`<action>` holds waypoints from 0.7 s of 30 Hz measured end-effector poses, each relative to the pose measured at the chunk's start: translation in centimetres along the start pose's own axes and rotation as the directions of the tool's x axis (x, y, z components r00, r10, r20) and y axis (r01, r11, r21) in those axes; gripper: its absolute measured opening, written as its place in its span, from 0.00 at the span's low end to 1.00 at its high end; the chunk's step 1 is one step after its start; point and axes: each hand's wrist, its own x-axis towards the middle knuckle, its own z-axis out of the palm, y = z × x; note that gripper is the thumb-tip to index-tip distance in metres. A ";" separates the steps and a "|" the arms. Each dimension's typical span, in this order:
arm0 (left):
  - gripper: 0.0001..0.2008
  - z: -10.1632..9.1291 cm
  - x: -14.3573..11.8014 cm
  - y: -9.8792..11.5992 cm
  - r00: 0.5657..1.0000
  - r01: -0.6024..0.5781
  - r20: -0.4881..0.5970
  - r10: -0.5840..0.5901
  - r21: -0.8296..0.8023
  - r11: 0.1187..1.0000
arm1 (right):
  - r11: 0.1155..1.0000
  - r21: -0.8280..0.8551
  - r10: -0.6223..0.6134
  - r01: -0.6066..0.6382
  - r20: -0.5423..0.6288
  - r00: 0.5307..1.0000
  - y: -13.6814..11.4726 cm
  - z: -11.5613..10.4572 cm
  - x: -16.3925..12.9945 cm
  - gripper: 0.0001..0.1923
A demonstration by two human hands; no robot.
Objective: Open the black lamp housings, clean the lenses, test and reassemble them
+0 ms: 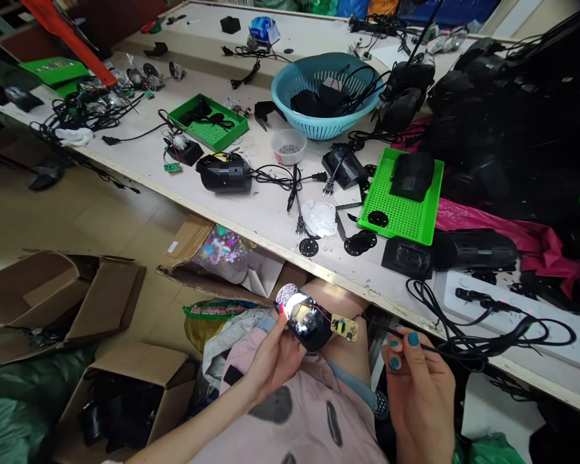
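While the left hand grips a black plastic lamp housing with dangling yellow circuit board, the right hand beside it pinches a thin black cable below the white worktop.

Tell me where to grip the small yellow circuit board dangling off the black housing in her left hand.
Pinch the yellow circuit board by its bare right edge, coming from the right: its left side is tethered by thin wires to the black housing, which the left hand holds from below.
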 end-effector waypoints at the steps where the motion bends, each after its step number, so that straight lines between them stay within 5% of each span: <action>1: 0.21 0.0 0.0 0.0 1.000 0.007 -0.001 -0.007 0.000 1.000 | 1.000 -0.004 -0.004 0.004 0.005 1.000 0.0 0.0 0.0 0.19; 21: 0.23 0.2 0.0 0.1 1.000 0.018 -0.025 -0.017 0.028 0.999 | 1.000 -0.018 -0.002 0.003 0.028 1.000 -0.2 0.1 -0.1 0.19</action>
